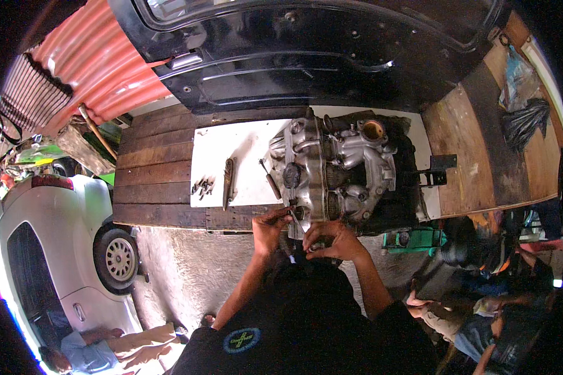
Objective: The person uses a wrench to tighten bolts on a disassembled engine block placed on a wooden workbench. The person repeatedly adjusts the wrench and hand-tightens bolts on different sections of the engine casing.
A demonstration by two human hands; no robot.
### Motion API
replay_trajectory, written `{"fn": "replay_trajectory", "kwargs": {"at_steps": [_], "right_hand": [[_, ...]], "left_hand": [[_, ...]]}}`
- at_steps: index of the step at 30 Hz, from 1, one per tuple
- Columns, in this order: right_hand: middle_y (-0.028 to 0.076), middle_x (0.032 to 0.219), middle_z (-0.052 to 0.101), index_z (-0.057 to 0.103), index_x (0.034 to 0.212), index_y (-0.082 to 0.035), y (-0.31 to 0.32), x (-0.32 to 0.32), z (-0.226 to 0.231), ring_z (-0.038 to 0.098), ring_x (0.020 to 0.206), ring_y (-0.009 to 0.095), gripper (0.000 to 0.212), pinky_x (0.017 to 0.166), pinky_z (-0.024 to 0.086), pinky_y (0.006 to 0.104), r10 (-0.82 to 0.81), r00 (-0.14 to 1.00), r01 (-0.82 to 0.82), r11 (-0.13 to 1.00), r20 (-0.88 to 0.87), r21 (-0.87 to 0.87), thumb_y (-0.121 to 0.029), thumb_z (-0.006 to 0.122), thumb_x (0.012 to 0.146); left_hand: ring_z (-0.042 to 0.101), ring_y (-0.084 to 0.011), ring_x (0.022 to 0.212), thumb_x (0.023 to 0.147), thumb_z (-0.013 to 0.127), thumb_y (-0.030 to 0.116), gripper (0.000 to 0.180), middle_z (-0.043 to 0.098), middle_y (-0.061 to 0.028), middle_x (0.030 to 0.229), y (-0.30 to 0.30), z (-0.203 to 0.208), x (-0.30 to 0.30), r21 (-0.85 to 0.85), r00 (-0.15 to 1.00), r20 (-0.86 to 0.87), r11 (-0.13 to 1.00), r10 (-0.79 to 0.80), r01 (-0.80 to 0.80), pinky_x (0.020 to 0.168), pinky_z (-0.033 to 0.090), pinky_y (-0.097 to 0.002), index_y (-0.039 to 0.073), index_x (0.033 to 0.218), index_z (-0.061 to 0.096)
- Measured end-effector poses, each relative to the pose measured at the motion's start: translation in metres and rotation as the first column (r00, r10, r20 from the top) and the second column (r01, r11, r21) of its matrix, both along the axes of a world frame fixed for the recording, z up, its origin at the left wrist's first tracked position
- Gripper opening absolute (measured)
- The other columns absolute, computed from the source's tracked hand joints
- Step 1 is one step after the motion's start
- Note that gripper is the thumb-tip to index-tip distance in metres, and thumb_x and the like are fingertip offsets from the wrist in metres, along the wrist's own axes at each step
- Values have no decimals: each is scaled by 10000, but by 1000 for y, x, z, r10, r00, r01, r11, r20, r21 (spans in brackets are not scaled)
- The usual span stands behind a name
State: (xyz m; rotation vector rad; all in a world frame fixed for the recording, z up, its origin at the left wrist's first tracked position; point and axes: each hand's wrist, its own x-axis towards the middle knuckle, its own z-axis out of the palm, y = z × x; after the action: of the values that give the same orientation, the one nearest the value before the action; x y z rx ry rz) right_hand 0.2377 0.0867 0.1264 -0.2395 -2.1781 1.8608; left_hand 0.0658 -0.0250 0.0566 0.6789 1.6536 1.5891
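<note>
A metal engine (369,164) with a silvery intake manifold lies on the wooden bench. At its near edge, my left hand (270,230) has its fingertips closed in a pinch by the lower left corner. My right hand (334,240) is just to the right, its fingers bent and pressed together. Between the two hands slants a thin silvery bar (298,220), its kind too small to make out. Left of the engine, a white sheet (244,144) carries a slim tool with a dark handle (273,185), long dark rods (229,181) and several small dark bolts (201,187).
A black vehicle panel (331,56) rises behind the wooden bench (153,172). A black bracket (436,170) sticks out right of the engine. A green floor jack (413,240) is below right. A pale car (62,244) stands left; people are at lower left and lower right.
</note>
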Motion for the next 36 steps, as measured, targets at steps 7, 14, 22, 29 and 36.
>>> {"fn": "replay_trajectory", "kwargs": {"at_steps": [7, 14, 22, 29, 36], "right_hand": [[56, 879, 699, 702, 819, -54, -9, -4, 12, 669, 858, 177, 202, 797, 527, 326, 28, 999, -29, 998, 21, 51, -57, 825, 658], [56, 887, 695, 702, 825, -55, -10, -7, 12, 667, 861, 173, 201, 788, 529, 319, 14, 1000, -15, 995, 13, 98, -59, 823, 664], [60, 924, 690, 709, 870, -68, -11, -16, 22, 665, 890, 187, 201, 815, 525, 329, 73, 995, -81, 985, 62, 153, -90, 807, 696], [48, 946, 689, 711, 889, -81, -12, -14, 23, 661, 903, 195, 207, 833, 524, 336, 101, 989, -126, 960, 111, 250, -142, 799, 712], [49, 966, 683, 706, 909, -89, -18, -24, 26, 655, 915, 217, 212, 833, 520, 343, 123, 983, -158, 947, 138, 279, -158, 778, 722]], "left_hand": [[614, -112, 780, 778, 687, -37, 227, 705, -81, 913, 2, 9, -3, 42, 991, -129, 998, -44, 49, 668, 487, -247, 12, 996, 721], [638, -177, 761, 767, 659, -47, 246, 683, -136, 881, 1, 11, -8, 38, 914, -398, 994, -75, 98, 649, 488, -275, -1, 1003, 709], [620, -243, 681, 779, 637, -38, 280, 646, -138, 804, 0, 24, -22, 5, 792, -572, 964, -217, 268, 613, 486, -313, 20, 1047, 694], [604, -190, 651, 794, 672, -8, 249, 649, -125, 775, 5, 19, -31, 61, 819, -516, 944, -250, 326, 598, 476, -295, 5, 1042, 695], [564, -111, 631, 809, 682, -1, 206, 653, -105, 743, 6, 10, -31, 97, 918, -303, 950, -257, 298, 570, 455, -270, 18, 1011, 716]]}}
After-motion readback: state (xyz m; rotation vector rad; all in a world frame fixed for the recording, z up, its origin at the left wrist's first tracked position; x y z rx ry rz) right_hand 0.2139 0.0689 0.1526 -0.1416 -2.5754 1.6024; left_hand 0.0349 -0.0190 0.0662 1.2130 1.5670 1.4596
